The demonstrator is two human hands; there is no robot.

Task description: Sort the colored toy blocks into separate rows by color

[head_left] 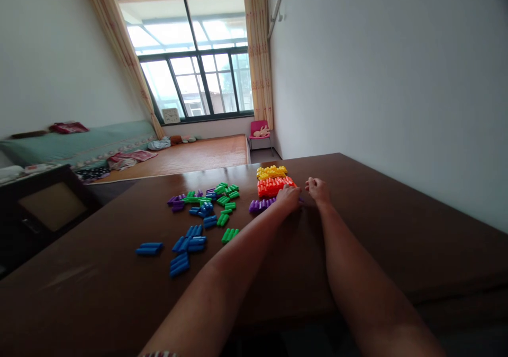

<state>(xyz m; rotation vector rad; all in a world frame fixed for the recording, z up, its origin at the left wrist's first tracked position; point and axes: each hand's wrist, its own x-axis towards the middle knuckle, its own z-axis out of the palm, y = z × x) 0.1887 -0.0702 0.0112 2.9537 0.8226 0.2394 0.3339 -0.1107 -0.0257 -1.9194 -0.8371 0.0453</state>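
My left hand point(289, 195) rests at the right end of the purple row point(262, 205), close against the orange-red row point(273, 186); its fingers are bent and what they hold, if anything, is hidden. Just to the right, my right hand point(316, 188) is above the table with its fingers curled together, and nothing can be made out in them. Behind the orange-red row lies a row of yellow pieces point(272, 172). Loose green pieces point(230, 235), blue pieces point(180, 265) and purple pieces point(177, 206) are scattered to the left.
The brown table point(381, 230) reaches toward the white wall on the right. Beyond it are a bed point(206, 153), a pink chair point(259, 128) and a window. A dark cabinet point(43, 208) stands at the left.
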